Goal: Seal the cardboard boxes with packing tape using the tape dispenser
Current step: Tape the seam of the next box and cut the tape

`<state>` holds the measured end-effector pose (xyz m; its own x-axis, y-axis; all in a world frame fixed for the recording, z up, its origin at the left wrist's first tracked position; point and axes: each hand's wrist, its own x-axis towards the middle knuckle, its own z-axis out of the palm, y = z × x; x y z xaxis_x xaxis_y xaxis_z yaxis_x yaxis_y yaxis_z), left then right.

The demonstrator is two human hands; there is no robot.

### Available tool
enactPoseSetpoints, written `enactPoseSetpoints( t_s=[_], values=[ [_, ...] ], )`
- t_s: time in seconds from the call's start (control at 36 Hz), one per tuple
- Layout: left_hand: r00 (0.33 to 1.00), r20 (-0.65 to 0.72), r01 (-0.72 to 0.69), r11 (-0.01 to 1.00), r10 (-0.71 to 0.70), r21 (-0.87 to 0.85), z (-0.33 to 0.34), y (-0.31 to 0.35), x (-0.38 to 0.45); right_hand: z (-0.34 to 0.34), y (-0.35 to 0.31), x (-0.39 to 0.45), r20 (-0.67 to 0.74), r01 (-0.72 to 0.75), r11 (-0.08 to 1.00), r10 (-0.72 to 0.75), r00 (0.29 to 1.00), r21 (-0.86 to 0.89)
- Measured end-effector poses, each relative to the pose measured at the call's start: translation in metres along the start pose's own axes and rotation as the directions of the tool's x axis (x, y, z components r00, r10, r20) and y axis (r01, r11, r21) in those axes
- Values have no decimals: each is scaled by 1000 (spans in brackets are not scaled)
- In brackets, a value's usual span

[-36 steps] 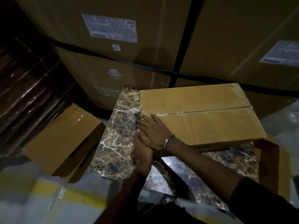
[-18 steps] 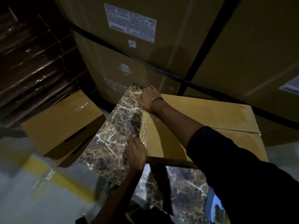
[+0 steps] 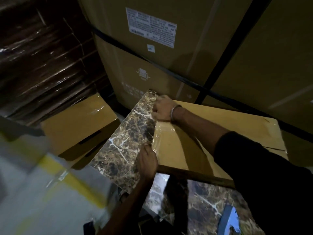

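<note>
A brown cardboard box (image 3: 228,133) lies on a marble-patterned table (image 3: 128,133), its flaps closed. Glossy clear tape (image 3: 160,133) runs over its left end. My right hand (image 3: 163,110) reaches across the top, fingers curled over the far-left corner. At the near-left corner my left hand (image 3: 147,160) grips the edge, fingers bent down over the side. A blue tape dispenser (image 3: 229,219) lies on the table at the bottom right, away from both hands.
A second taped cardboard box (image 3: 76,131) leans on the floor left of the table. Tall strapped cartons (image 3: 169,65) stand right behind the table. A film-wrapped pallet stack (image 3: 42,65) fills the left. A yellow line (image 3: 67,180) crosses the grey floor.
A second ago both hands lay together on the tape at the box's left end. They have since spread to the far-left and near-left corners; little has moved in the last half second.
</note>
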<state>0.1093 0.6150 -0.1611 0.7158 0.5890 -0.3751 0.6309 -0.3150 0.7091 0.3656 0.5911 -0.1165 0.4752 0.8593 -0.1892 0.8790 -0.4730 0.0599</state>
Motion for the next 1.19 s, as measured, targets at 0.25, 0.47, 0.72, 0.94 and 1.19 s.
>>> enactPoseSetpoints(
  t_s=[0.25, 0.47, 0.72, 0.94, 1.19],
  values=[
    [998, -37, 39, 998, -40, -40, 1, 8, 3, -1, -4, 8, 32, -557, 752, 585, 810, 352],
    [920, -231, -260, 935, 316, 243, -9, 24, -5, 32, -65, -121, 10, -532, 747, 576, 817, 399],
    [764, 72, -556, 598, 641, 577, 52, 83, -3, 75, 20, -284, 122, -857, 364, 893, 432, 365],
    [779, 16, -494, 599, 626, 630, 67, 79, -7, 89, 107, -384, 267, -905, 41, 949, 168, 423],
    [768, 2, -484, 577, 641, 658, 70, 78, -7, 79, 201, -354, 291, -791, -18, 935, 204, 612]
  ],
)
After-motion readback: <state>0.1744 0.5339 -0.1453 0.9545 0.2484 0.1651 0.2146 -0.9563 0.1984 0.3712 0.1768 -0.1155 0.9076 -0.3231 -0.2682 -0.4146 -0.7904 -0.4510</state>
